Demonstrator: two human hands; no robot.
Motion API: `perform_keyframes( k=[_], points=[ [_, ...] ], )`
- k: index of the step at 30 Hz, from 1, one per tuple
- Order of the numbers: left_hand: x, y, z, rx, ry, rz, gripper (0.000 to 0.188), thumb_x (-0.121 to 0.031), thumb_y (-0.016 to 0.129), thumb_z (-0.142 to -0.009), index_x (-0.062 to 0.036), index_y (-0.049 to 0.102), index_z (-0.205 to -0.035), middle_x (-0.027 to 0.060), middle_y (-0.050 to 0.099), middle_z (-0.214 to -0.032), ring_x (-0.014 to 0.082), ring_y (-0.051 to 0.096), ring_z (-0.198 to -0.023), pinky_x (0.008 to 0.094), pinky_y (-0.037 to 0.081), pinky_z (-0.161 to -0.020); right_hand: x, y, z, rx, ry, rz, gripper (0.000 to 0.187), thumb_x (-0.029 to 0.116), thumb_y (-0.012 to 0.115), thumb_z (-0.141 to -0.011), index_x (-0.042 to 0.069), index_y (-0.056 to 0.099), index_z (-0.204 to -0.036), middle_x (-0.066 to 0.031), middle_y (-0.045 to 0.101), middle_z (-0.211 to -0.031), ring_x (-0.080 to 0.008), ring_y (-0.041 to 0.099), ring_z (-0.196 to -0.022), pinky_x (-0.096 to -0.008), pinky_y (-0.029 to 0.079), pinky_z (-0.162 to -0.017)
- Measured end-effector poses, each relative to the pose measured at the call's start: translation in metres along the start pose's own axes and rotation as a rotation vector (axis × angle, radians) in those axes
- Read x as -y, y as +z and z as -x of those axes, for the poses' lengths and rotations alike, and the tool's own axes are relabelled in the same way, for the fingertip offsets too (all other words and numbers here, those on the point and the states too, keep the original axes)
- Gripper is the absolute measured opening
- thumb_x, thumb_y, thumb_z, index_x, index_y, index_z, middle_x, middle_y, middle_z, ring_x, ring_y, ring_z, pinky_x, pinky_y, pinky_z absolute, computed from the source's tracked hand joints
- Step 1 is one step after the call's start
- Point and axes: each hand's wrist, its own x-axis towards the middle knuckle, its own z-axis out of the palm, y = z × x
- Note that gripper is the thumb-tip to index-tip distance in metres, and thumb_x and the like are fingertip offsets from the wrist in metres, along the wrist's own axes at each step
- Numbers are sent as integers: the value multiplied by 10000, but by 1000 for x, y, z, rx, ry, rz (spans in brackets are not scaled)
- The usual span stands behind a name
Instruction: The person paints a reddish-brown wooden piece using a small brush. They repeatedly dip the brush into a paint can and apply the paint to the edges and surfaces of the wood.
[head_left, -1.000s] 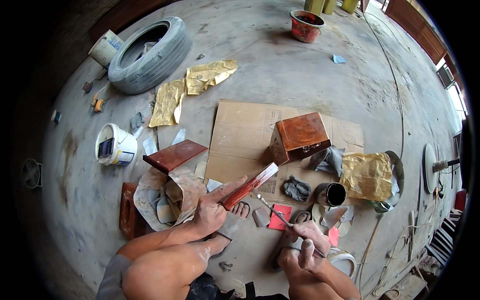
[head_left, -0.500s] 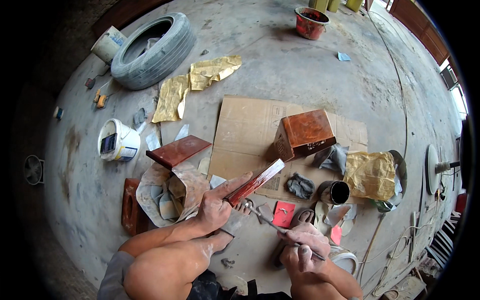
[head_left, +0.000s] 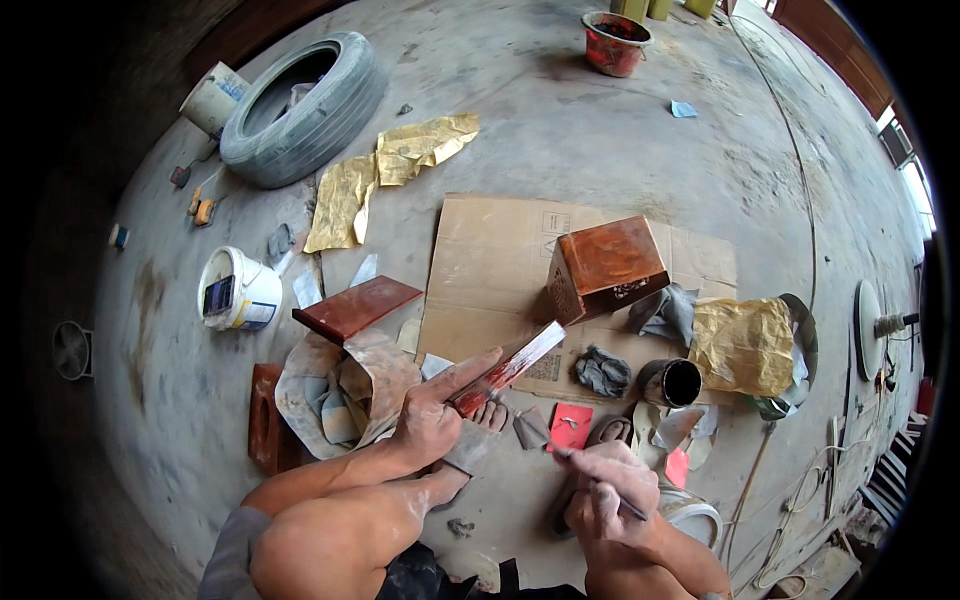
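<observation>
Above the floor [head_left: 540,150] | our left hand [head_left: 428,425], fingers closed, holds the reddish wooden piece [head_left: 509,370] by its near end | right hand [head_left: 612,486]: fingers curled round a thin tool [head_left: 633,509] | we judge the piece light, stiff, perhaps slippery if wet; best gripped by its edges

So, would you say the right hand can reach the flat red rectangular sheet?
Probably yes: the right hand is close to the red sheet, with no barrier showing between them, though it holds a thin dark tool.

From here I count two hands [head_left: 430,422]; one held strip [head_left: 520,362]; one tyre [head_left: 335,128]; one carved box [head_left: 610,254]; one red bucket [head_left: 610,54]; two red papers [head_left: 571,439].
</observation>
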Motion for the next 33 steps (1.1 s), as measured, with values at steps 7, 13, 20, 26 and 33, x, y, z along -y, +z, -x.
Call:
perform_keyframes(
  k=[7, 13, 20, 26, 33],
  points=[
    [-6, -9, -1, 18, -87, -15, 351, 99, 546, -939, 50, 608, -1281, 167, 689, -1206, 188, 651, -1105, 318, 500, -968, -15, -28, 23, -559, 125, 172, 336, 254, 422, -1072, -33, 594, -1103, -139, 675, -839, -157, 564, -678, -295, 463, -627],
    [-30, -25, -9, 166, -249, -22, 267, 1, 642, -932, 38, 636, -1196, 106, 709, -1083, 145, 653, -975, 297, 522, -877, -29, -108, 64, -696, 487, 538, 371, 259, 382, -1097, -1, 618, -977, -51, 618, -785, -76, 520, -676, -240, 406, -621],
    [-76, -42, -69, 343, -292, 62, 396, -81, 710, -901, 31, 588, -1260, 104, 703, -1106, 149, 637, -1014, 312, 499, -925, -78, -129, 72, -374, 669, 799, 175, 131, 557, -1007, 5, 677, -1030, -146, 692, -841, -233, 660, -725, -332, 511, -675],
    [-58, -50, -93, 624, -379, -242, 536, -274, 741, -883, 54, 588, -1279, 189, 682, -1197, 258, 646, -1076, 364, 472, -969, -119, -132, 66, -228, 624, 938, 212, 184, 613, -958, 36, 718, -1068, -216, 711, -973, -370, 695, -852, -414, 542, -738],
    [-44, -47, -97, 709, -501, -220, 669, -396, 770, -845, 87, 588, -1270, 241, 675, -1189, 295, 644, -1122, 366, 481, -959, -109, -134, 60, -301, 831, 749, 295, 239, 583, -1009, -26, 711, -1034, -149, 740, -852, -174, 678, -705, -319, 528, -657]
  ],
)
